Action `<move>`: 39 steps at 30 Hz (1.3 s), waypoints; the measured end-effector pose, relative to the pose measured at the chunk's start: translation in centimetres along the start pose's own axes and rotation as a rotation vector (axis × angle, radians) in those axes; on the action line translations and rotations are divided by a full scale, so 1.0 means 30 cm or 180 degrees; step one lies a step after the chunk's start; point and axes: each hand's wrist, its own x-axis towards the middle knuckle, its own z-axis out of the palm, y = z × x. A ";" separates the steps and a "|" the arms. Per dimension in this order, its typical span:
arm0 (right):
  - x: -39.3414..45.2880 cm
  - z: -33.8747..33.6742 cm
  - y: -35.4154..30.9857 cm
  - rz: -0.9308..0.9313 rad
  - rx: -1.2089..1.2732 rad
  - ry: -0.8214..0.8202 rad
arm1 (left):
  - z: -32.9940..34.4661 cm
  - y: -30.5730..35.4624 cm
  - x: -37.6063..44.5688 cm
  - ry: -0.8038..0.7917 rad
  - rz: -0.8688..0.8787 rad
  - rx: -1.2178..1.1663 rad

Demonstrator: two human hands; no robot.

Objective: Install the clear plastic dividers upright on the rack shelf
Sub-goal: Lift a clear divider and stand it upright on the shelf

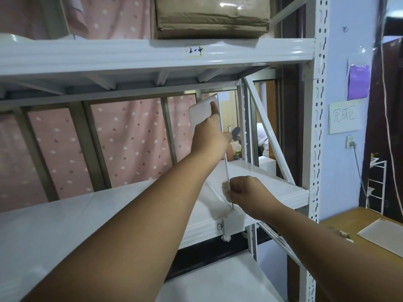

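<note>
The clear divider (205,118) stands near-upright at centre frame, edge-on to the camera, on the right part of the rack shelf (135,205). Its lower front corner meets a white clip (232,222) at the shelf's front lip, lower centre-right.

Risks, as judged: the panel is thin and held at only two points; uneven pressure could flex it or tip it sideways. If the bottom edge is not seated in the clip, it may slide off the front lip. Whether it is fully seated cannot be told.

The left hand (210,136) reaches far in, arm extended, thumb up against the panel's upper face, fingers wrapped behind it. The right hand (244,192) is closed in a narrow pinch on the panel's front edge, just above the clip, wrist bent downward.
</note>
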 end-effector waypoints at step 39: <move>-0.069 0.009 0.004 0.0513 0.0151 0.0260 | -0.160 -0.357 -0.141 -0.0180 -0.0227 0.0413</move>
